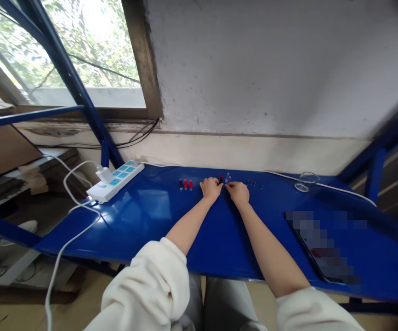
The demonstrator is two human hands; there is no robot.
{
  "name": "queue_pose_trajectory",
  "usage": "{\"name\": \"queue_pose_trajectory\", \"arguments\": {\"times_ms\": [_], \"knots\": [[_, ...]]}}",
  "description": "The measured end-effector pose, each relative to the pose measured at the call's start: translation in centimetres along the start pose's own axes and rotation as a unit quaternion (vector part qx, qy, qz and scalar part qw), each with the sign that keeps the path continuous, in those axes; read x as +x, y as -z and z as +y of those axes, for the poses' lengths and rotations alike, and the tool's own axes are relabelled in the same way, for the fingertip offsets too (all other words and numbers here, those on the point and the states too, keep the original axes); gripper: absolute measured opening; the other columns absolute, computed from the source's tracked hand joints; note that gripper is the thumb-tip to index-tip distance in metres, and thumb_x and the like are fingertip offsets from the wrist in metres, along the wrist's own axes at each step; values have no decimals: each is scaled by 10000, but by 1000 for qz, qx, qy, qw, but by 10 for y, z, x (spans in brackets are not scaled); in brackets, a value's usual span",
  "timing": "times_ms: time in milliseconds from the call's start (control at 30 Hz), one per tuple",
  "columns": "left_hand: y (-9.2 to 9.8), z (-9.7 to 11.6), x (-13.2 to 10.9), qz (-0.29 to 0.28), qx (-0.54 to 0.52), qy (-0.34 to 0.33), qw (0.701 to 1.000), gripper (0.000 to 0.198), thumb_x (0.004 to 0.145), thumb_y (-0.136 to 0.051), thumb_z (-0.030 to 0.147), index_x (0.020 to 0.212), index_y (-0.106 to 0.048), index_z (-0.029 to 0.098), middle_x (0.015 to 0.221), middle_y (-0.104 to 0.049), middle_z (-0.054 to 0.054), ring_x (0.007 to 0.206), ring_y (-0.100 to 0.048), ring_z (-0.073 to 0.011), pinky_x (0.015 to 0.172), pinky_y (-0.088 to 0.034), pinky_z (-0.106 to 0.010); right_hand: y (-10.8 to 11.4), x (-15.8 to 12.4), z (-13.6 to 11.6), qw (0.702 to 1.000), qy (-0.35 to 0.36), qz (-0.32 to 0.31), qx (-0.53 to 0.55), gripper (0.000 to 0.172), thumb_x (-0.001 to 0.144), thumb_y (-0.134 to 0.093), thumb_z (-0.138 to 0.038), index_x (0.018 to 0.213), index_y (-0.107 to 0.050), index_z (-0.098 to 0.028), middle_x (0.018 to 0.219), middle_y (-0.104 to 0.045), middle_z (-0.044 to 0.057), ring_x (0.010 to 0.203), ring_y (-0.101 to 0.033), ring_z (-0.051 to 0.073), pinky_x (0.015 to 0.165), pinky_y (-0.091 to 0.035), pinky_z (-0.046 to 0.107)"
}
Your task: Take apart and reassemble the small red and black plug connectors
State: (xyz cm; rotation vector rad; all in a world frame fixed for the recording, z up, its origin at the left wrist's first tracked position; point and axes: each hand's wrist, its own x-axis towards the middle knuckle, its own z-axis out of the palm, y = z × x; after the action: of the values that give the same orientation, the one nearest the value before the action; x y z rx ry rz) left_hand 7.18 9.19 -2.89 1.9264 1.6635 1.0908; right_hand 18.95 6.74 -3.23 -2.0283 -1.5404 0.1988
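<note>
Both my hands rest close together at the far middle of the blue table (157, 220). My left hand (211, 187) is curled, its fingertips pinched on a small red and black piece (221, 178). My right hand (237, 191) is also curled, fingers pinched on a small clear piece (227, 177) right beside it. Three small red and black pieces (185, 184) stand in a row just left of my left hand. A few tiny dark parts (254, 183) lie to the right of my right hand.
A white power strip (116, 180) with a plug and white cables lies at the table's left end. A small clear glass dish (305, 180) sits at the far right by a white cable. A dark flat tablet-like object (323, 243) lies near right. Blue frame posts flank the table.
</note>
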Motion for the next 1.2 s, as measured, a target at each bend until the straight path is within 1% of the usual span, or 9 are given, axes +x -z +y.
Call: {"name": "queue_pose_trajectory", "arguments": {"times_ms": [167, 333, 467, 600, 800, 900, 1033, 1133, 1200], "knots": [[-1, 1, 0, -8, 54, -12, 998, 116, 684, -627, 303, 669, -635, 188, 740, -610, -72, 834, -525, -249, 801, -319, -401, 1, 0, -2, 1000, 1, -2, -9, 272, 744, -515, -409, 831, -696, -226, 806, -680, 86, 763, -620, 223, 564, -411, 256], [1, 2, -3, -4, 67, -14, 998, 128, 695, -621, 310, 701, -639, 184, 785, -608, -81, 875, -516, -252, 813, -318, -396, 3, -1, -5, 1000, -8, -16, -17, 278, 743, -524, -409, 866, -690, -223, 834, -678, 84, 782, -620, 214, 587, -419, 249], [4, 6, -7, -25, 103, -8, 994, 159, 725, -591, 326, 791, -637, 189, 868, -614, -76, 924, -499, -245, 832, -308, -393, 5, -1, -7, 999, -13, -21, -25, 271, 747, -521, -397, 891, -680, -230, 839, -680, 60, 792, -620, 198, 603, -423, 233], [7, 8, -9, -41, 138, -9, 989, 194, 751, -565, 346, 855, -630, 196, 928, -614, -70, 947, -492, -232, 832, -313, -380, 6, -2, -7, 999, -9, -24, -33, 269, 758, -509, -391, 891, -678, -230, 846, -679, 57, 796, -619, 192, 619, -426, 233], [4, 7, -9, -29, 149, -26, 988, 195, 750, -566, 339, 845, -633, 182, 914, -612, -74, 938, -494, -237, 809, -329, -378, 6, -2, -8, 999, -14, -23, -31, 270, 753, -515, -395, 891, -677, -228, 841, -679, 59, 793, -618, 196, 608, -418, 229], [6, 7, -12, -23, 158, -42, 986, 202, 757, -559, 326, 872, -615, 170, 921, -604, -82, 941, -493, -239, 805, -332, -378, 6, -2, -8, 999, -12, -28, -32, 273, 757, -509, -394, 893, -675, -226, 844, -677, 62, 801, -616, 203, 610, -418, 239], [16, 7, -20, -19, 176, -78, 981, 243, 775, -537, 307, 966, -560, 158, 960, -597, -94, 963, -490, -240, 819, -340, -375, 8, -3, -9, 999, -10, -28, -32, 280, 763, -499, -393, 900, -672, -221, 843, -675, 71, 804, -615, 214, 612, -421, 254], [31, 7, -28, -33, 191, -107, 975, 273, 787, -512, 292, 1019, -525, 150, 1012, -585, -113, 997, -488, -253, 824, -358, -369, 8, -4, -8, 999, -5, -26, -27, 280, 760, -504, -391, 903, -672, -219, 838, -677, 72, 797, -617, 212, 608, -420, 251], [43, 7, -35, -52, 195, -106, 974, 329, 798, -488, 293, 1090, -486, 141, 1027, -580, -132, 985, -510, -257, 799, -386, -354, 8, -4, -8, 999, -2, -26, -25, 279, 758, -507, -390, 901, -672, -217, 823, -678, 71, 792, -617, 207, 604, -419, 243]]}}
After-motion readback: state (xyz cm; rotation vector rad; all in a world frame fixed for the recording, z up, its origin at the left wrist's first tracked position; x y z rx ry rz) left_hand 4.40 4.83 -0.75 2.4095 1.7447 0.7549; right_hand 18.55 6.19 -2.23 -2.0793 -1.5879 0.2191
